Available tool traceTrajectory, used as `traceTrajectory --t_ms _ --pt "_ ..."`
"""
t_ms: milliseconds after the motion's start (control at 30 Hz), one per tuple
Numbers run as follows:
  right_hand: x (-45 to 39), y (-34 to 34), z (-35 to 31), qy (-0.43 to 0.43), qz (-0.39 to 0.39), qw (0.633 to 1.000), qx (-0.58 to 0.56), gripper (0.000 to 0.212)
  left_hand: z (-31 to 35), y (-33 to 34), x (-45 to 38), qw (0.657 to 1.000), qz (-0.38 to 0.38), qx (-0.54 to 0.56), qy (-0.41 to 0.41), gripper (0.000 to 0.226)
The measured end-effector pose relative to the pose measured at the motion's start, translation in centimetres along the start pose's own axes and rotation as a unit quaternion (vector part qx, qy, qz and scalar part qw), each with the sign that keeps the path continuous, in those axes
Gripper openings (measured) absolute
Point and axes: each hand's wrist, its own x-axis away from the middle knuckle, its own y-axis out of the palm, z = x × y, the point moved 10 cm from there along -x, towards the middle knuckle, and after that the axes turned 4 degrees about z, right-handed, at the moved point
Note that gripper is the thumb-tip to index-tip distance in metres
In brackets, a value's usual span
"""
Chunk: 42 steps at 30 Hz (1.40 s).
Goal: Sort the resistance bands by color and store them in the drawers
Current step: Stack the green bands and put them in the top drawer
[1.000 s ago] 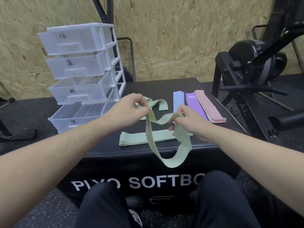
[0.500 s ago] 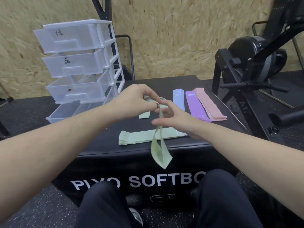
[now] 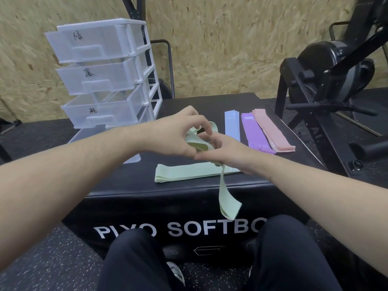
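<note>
My left hand [image 3: 178, 133] and my right hand [image 3: 226, 152] meet over the black soft box [image 3: 189, 198], both gripping a light green resistance band [image 3: 225, 196]. Part of it is bunched between my fingers and its loose loop hangs down over the box's front. A second green band [image 3: 189, 172] lies flat on the box below my hands. Blue [image 3: 232, 124], purple [image 3: 255, 132] and pink [image 3: 273, 131] bands lie side by side to the right. A clear plastic drawer unit [image 3: 100, 74] with marked, pulled-out drawers stands at the left.
A black exercise machine [image 3: 327, 66] stands to the right of the box. An OSB board wall [image 3: 231, 38] runs behind. My knees in dark trousers are at the box's front, on a speckled rubber floor.
My hands have come closer together and gathered the green band, so its hanging loop is shorter and narrower than a second ago. The view has shifted slightly.
</note>
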Motion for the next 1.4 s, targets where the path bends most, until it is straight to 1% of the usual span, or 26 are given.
traceTrajectory --t_ms 100,233,400,500,567,633,700,767,833,933,1100,1167,1267,1400 --pt "-0.1 -0.1 0.5 0.002 -0.015 0.997 0.078 0.037 0.1 0.7 0.1 0.998 -0.011 -0.066 0.023 0.046" --pt "0.1 -0.3 1.9 0.031 -0.032 0.986 0.159 0.033 0.1 -0.2 0.4 0.996 0.053 -0.045 0.053 0.023" --pt "-0.2 -1.7 3.3 0.053 -0.017 0.988 0.144 0.027 -0.7 -0.6 0.7 0.991 0.092 -0.052 0.086 0.012" --pt "-0.4 -2.5 3.8 0.056 -0.006 0.992 0.109 0.028 -1.9 -1.3 0.6 0.984 0.139 -0.075 0.077 0.002" --pt "-0.3 -2.6 3.9 0.057 -0.013 0.992 0.108 0.030 -2.5 -1.7 0.6 0.979 0.172 -0.081 0.072 0.003" --pt "-0.2 -2.8 4.1 0.058 -0.022 0.986 0.152 0.033 -2.8 -2.0 0.8 0.974 0.196 -0.083 0.078 0.005" --pt "-0.2 -3.1 5.0 0.076 -0.038 0.976 0.199 0.036 -3.0 -2.2 1.0 0.967 0.220 -0.088 0.090 0.010" --pt "-0.1 -3.9 6.1 0.093 -0.038 0.968 0.231 0.036 -3.6 -2.2 1.3 0.962 0.235 -0.102 0.097 0.016" --pt "-0.2 -5.1 6.6 0.099 -0.015 0.966 0.237 0.032 -4.3 -1.6 1.6 0.960 0.227 -0.129 0.105 0.020" --pt "-0.5 -6.7 6.7 0.099 0.016 0.972 0.214 0.030 -5.7 0.2 1.8 0.961 0.203 -0.152 0.111 0.028" --pt "-1.4 -8.1 7.2 0.092 0.040 0.972 0.212 0.031 -7.6 1.8 2.2 0.960 0.226 -0.134 0.094 0.035" --pt "-2.0 -8.2 6.9 0.076 0.032 0.968 0.236 0.033 -8.4 2.6 2.3 0.961 0.225 -0.129 0.093 0.033" --pt "-2.9 -8.3 7.2 0.061 -0.004 0.953 0.298 0.035 -10.0 4.6 2.1 0.962 0.205 -0.146 0.103 0.033" --pt "-4.2 -8.3 8.7 0.063 -0.026 0.923 0.378 0.034 -12.1 7.4 1.9 0.964 0.195 -0.137 0.113 0.021"
